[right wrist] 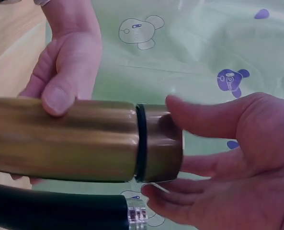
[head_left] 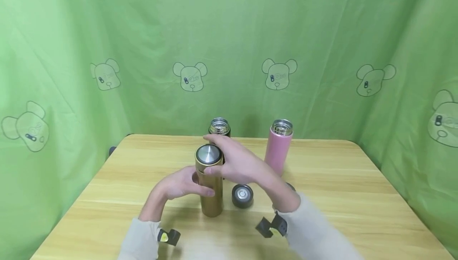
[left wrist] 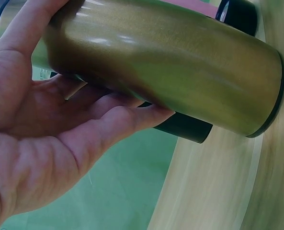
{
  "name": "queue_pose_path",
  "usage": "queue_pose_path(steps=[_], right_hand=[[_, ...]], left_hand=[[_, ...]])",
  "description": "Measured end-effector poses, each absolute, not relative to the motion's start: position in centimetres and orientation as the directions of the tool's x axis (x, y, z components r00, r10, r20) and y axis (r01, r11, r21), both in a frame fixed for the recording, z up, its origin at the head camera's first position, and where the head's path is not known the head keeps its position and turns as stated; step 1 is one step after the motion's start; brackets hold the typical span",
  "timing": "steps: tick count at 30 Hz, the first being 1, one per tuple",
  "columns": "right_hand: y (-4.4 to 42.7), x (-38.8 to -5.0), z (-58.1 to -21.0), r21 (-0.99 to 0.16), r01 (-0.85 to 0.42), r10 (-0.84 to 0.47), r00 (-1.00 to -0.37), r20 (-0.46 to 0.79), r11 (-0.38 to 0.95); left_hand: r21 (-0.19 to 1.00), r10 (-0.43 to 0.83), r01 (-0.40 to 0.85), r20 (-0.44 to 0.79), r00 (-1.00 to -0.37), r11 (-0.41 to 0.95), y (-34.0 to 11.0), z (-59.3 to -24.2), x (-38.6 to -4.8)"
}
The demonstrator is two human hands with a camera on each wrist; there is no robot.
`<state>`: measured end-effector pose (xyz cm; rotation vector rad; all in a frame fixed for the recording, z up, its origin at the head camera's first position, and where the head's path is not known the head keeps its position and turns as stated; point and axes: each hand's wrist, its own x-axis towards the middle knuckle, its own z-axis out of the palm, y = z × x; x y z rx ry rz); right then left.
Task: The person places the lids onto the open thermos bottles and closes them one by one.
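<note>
A gold thermos [head_left: 211, 196] stands nearly upright in front of me; whether its base touches the table I cannot tell. My left hand [head_left: 179, 183] grips its body, thumb on the near side. On top sits a gold lid [right wrist: 163, 143] with a silver disc, a dark ring between it and the body. My right hand [head_left: 239, 162] holds this lid, thumb on one side and fingers round the other. Behind the gold thermos is a black thermos [right wrist: 55, 207], its steel mouth uncovered. To the right stands a pink thermos [head_left: 278, 148], also uncapped.
A black lid [head_left: 242, 196] with a silver centre lies on the table [head_left: 358, 196] right of the gold thermos. Another dark lid [head_left: 290, 187] is partly hidden by the right forearm. Green curtains [head_left: 229, 33] with bear prints surround the table.
</note>
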<state>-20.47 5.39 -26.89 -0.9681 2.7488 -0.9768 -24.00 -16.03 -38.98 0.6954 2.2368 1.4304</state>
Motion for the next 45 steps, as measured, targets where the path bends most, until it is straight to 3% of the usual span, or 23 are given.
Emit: queue_pose_path(steps=[6,18,28,39,45], right_hand=[[5.3,-20.7,-26.3,-0.559,-0.561,-0.617,-0.779,0.109,0.610],[4.3,-20.6,-26.7,-0.551,-0.488,-0.467,-0.863,0.191,0.677],[4.2,-20.7,-27.8,-0.549,-0.473,-0.414,-0.879,0.237,0.689],[5.3,-20.9,-26.8,-0.575,-0.528,-0.567,-0.813,0.130,0.625],[5.4,-21.0,-26.5,-0.545,-0.569,-0.603,-0.785,0.139,0.616]], left_hand=[[0.923,0.615,0.189,-0.062,-0.786,0.334,-15.9,-38.9,-24.0],[0.911,0.602,0.206,-0.056,-0.797,0.358,-16.3,-38.8,-24.1],[0.912,0.614,0.226,-0.034,-0.789,0.341,-16.3,-39.0,-24.1],[0.921,0.633,0.225,-0.030,-0.774,0.319,-16.0,-38.9,-24.0],[0.929,0.640,0.211,-0.035,-0.768,0.303,-16.0,-39.0,-24.1]])
